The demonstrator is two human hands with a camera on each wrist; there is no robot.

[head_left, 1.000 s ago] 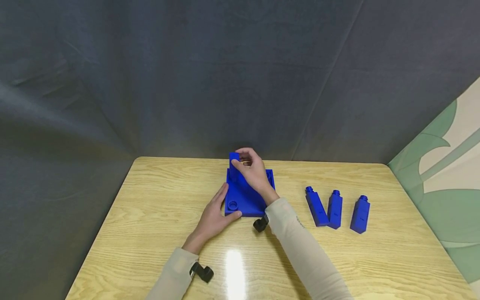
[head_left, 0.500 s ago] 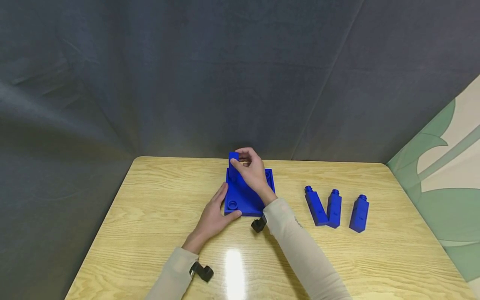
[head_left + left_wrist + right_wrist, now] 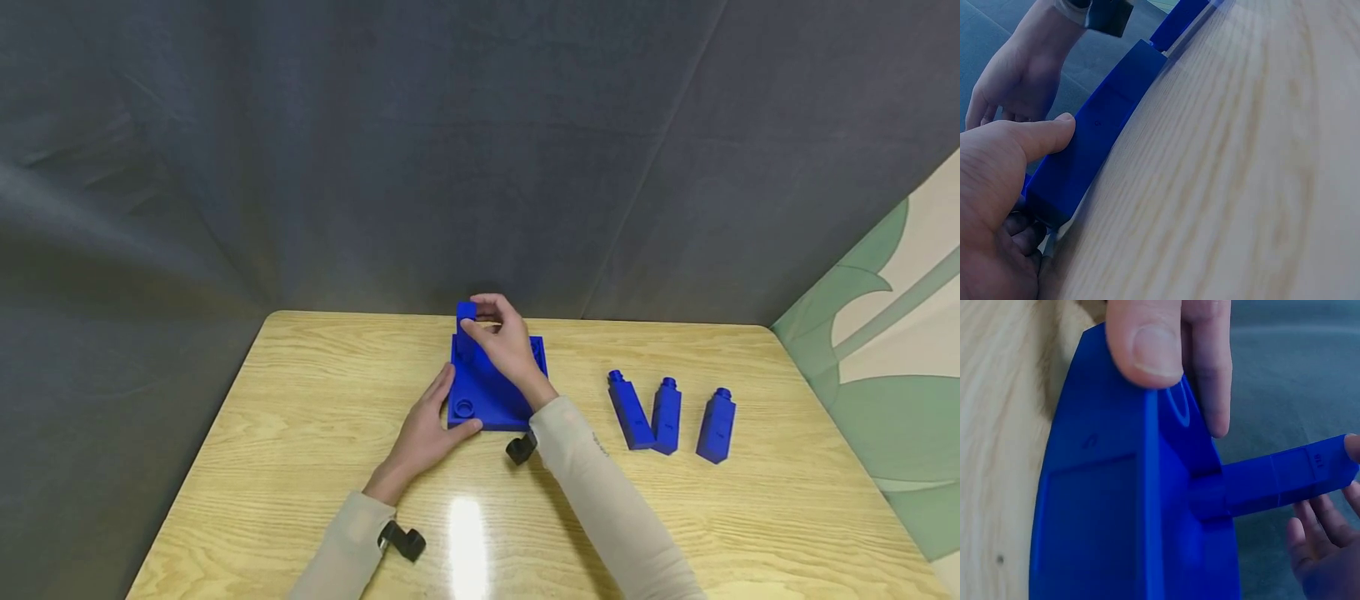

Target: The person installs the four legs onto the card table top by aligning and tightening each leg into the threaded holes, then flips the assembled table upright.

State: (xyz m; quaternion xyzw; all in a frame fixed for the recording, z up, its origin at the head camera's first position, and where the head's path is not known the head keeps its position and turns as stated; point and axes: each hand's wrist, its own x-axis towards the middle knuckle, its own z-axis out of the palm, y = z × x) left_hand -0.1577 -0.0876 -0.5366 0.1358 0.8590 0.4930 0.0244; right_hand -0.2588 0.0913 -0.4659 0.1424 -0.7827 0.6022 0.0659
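Observation:
In the head view my right hand (image 3: 506,337) pinches the upper part of a blue square-sided leg (image 3: 466,315) between thumb and fingers. The leg stands upright at the back left corner of a blue square tabletop-like plate (image 3: 491,400) with raised edges and round corner sockets. Its lower end meets a socket in the right wrist view, where the leg (image 3: 1279,478) juts out from the plate (image 3: 1094,506). My left hand (image 3: 422,433) holds the plate's front left corner, thumb along the front edge and fingers along the left side. A socket (image 3: 464,408) shows near that corner.
Three more blue legs (image 3: 632,412) (image 3: 667,417) (image 3: 717,427) with threaded necks lie to the right on the wooden table (image 3: 315,383). Two of them nearly meet at their near ends. A dark curtain (image 3: 465,167) hangs behind the table's far edge.
The right wrist has shifted very slightly to the right since half a second ago. The leg, the plate and the left hand keep their places.

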